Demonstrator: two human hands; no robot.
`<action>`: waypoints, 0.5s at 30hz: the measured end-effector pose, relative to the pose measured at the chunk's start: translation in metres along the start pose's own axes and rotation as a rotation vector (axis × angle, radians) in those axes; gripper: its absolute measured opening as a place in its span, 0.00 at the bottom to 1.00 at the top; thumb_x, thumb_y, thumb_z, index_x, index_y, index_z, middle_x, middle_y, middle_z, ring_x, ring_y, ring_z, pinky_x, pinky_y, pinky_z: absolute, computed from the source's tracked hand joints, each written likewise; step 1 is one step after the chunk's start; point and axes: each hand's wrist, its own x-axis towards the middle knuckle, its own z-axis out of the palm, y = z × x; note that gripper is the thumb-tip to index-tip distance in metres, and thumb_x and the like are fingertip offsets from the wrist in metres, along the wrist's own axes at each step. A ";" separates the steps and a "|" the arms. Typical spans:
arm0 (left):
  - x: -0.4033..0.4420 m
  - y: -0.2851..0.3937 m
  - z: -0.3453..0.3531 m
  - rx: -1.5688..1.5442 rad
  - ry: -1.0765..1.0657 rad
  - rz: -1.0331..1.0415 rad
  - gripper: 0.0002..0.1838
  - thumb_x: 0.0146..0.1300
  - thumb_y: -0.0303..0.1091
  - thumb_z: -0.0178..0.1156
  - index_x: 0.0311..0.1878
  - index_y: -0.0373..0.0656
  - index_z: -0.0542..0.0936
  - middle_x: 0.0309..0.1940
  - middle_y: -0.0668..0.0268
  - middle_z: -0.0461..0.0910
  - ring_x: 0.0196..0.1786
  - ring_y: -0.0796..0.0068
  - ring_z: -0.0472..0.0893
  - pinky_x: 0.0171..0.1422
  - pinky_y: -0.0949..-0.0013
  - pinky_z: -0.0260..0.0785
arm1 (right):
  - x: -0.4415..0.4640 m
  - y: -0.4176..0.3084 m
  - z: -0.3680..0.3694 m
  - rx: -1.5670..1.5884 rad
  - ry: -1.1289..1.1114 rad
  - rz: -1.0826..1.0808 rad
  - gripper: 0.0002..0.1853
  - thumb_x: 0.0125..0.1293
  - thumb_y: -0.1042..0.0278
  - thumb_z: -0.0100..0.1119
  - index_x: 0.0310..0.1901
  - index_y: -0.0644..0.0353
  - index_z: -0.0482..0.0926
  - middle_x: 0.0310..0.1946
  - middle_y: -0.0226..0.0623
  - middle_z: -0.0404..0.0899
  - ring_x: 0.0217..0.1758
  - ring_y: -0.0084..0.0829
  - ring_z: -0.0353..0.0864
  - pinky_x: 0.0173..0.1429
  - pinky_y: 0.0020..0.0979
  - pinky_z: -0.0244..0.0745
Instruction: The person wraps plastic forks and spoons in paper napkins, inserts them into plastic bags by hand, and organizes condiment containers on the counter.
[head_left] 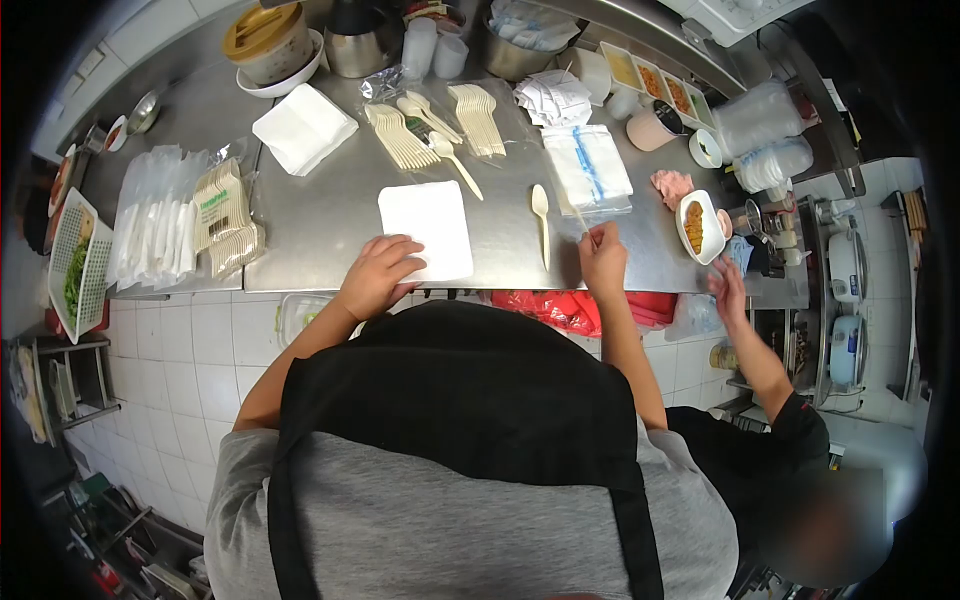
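My left hand (pixel 385 268) lies over the left edge of a white paper napkin (pixel 438 225) at the counter's front, fingers resting on top of it. With closed fingers, my right hand (pixel 604 260) pinches a thin pale stick-like utensil (pixel 577 213); its exact kind cannot be made out. Between my hands lies a wooden spoon (pixel 541 222), apart from both. Farther back, another wooden spoon (pixel 455 165) lies by a plastic bag of wooden forks (pixel 398 135). Beyond my right hand is a stack of clear-wrapped white packets with blue print (pixel 588 170).
A napkin stack (pixel 305 128) sits back left. Packaged wooden cutlery (pixel 225 215) and wrapped white packets (pixel 155 220) are at left. On the right, a co-worker's hand (pixel 728 290) is near a white bowl of food (pixel 700 228). Metal pots and containers line the back.
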 end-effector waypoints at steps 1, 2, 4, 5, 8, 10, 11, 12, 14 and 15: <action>0.002 0.000 0.000 0.006 0.008 -0.004 0.18 0.48 0.31 0.70 0.44 0.46 0.79 0.54 0.64 0.76 0.60 0.57 0.72 0.62 0.55 0.65 | 0.000 -0.008 0.005 0.049 0.041 -0.034 0.08 0.62 0.72 0.58 0.39 0.64 0.71 0.27 0.48 0.80 0.30 0.44 0.82 0.35 0.39 0.75; 0.004 -0.002 0.000 0.009 0.012 -0.005 0.18 0.48 0.31 0.70 0.44 0.46 0.79 0.54 0.64 0.76 0.60 0.57 0.72 0.62 0.55 0.65 | 0.000 -0.011 0.013 0.075 0.044 -0.042 0.09 0.61 0.72 0.56 0.42 0.61 0.70 0.28 0.52 0.79 0.31 0.54 0.80 0.37 0.47 0.73; 0.005 -0.002 0.001 0.012 0.013 -0.002 0.17 0.50 0.32 0.69 0.44 0.46 0.79 0.54 0.64 0.76 0.60 0.57 0.72 0.62 0.55 0.65 | -0.004 -0.026 0.025 0.081 0.073 0.011 0.09 0.61 0.72 0.55 0.42 0.61 0.70 0.29 0.52 0.78 0.32 0.55 0.79 0.37 0.47 0.73; 0.005 -0.003 0.000 0.002 0.014 -0.005 0.16 0.50 0.33 0.69 0.44 0.46 0.79 0.54 0.64 0.76 0.60 0.57 0.72 0.62 0.55 0.64 | -0.007 -0.033 0.030 0.084 0.089 0.041 0.10 0.60 0.72 0.55 0.43 0.60 0.70 0.29 0.52 0.78 0.32 0.55 0.78 0.37 0.48 0.72; 0.004 -0.004 0.001 -0.031 0.005 -0.002 0.16 0.52 0.34 0.68 0.44 0.46 0.79 0.54 0.64 0.75 0.60 0.58 0.71 0.64 0.54 0.62 | -0.017 -0.035 0.047 0.014 0.152 -0.009 0.10 0.61 0.71 0.56 0.43 0.61 0.70 0.34 0.52 0.77 0.35 0.52 0.78 0.41 0.45 0.72; 0.003 -0.007 0.002 -0.017 0.009 0.017 0.17 0.51 0.33 0.69 0.44 0.46 0.79 0.54 0.63 0.76 0.59 0.57 0.72 0.62 0.55 0.64 | -0.022 -0.036 0.053 -0.011 0.173 0.020 0.11 0.62 0.68 0.58 0.43 0.61 0.70 0.35 0.51 0.76 0.37 0.52 0.77 0.42 0.45 0.72; 0.004 -0.009 0.003 -0.011 0.008 0.039 0.17 0.50 0.33 0.69 0.45 0.45 0.79 0.54 0.63 0.76 0.59 0.56 0.73 0.61 0.55 0.65 | -0.023 -0.039 0.054 -0.011 0.172 0.042 0.12 0.62 0.68 0.58 0.43 0.61 0.70 0.36 0.51 0.76 0.38 0.53 0.77 0.43 0.46 0.72; 0.004 -0.011 0.005 -0.007 0.017 0.062 0.18 0.49 0.33 0.70 0.45 0.46 0.79 0.54 0.62 0.76 0.59 0.56 0.73 0.60 0.56 0.65 | -0.024 -0.043 0.054 -0.012 0.174 0.065 0.12 0.61 0.67 0.59 0.44 0.60 0.70 0.37 0.50 0.76 0.40 0.53 0.77 0.43 0.47 0.72; 0.004 -0.012 0.007 -0.020 0.010 0.064 0.19 0.49 0.33 0.70 0.46 0.46 0.79 0.55 0.61 0.75 0.60 0.55 0.72 0.62 0.55 0.63 | -0.025 -0.045 0.055 -0.012 0.165 0.099 0.14 0.61 0.64 0.59 0.44 0.60 0.70 0.39 0.49 0.76 0.42 0.52 0.77 0.44 0.47 0.72; 0.003 -0.011 0.007 -0.034 0.005 0.052 0.19 0.50 0.33 0.69 0.46 0.46 0.79 0.55 0.61 0.74 0.61 0.55 0.71 0.63 0.54 0.62 | -0.025 -0.048 0.054 -0.010 0.143 0.136 0.14 0.61 0.63 0.60 0.43 0.59 0.70 0.39 0.48 0.76 0.42 0.51 0.77 0.44 0.46 0.73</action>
